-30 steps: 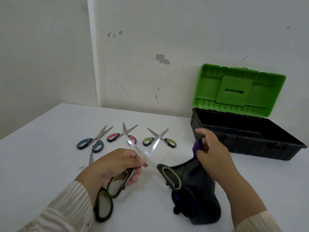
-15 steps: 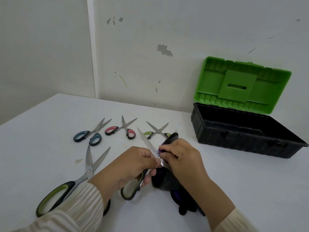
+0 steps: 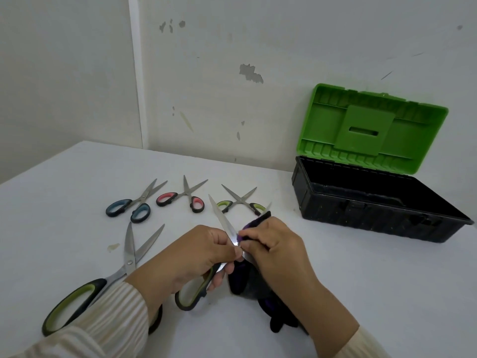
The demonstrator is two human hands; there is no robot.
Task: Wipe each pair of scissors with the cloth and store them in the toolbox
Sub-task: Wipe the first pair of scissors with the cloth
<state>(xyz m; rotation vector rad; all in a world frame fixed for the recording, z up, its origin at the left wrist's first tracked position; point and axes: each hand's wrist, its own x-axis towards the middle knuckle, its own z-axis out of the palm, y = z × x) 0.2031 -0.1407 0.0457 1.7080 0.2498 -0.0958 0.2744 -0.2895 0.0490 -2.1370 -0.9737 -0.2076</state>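
Observation:
My left hand (image 3: pixel 191 257) grips a large pair of scissors with black and green handles (image 3: pixel 193 293), blades spread, one blade pointing up and away. My right hand (image 3: pixel 273 244) pinches a dark purple-black cloth (image 3: pixel 247 280) around the other blade near the pivot. The black toolbox (image 3: pixel 374 218) with its green lid (image 3: pixel 371 127) raised stands open at the right rear. A second large green-handled pair (image 3: pixel 85 298) lies at the left, partly under my left sleeve.
Three small pairs lie in a row beyond my hands: blue-handled (image 3: pixel 131 208), pink-handled (image 3: pixel 183 198) and green-handled (image 3: pixel 240 202). The white table meets a wall corner behind. A small stain (image 3: pixel 113 246) marks the table at the left.
My right hand has brought the cloth from the right up onto a blade of the held scissors. The hands have closed together, and the view has shifted slightly.

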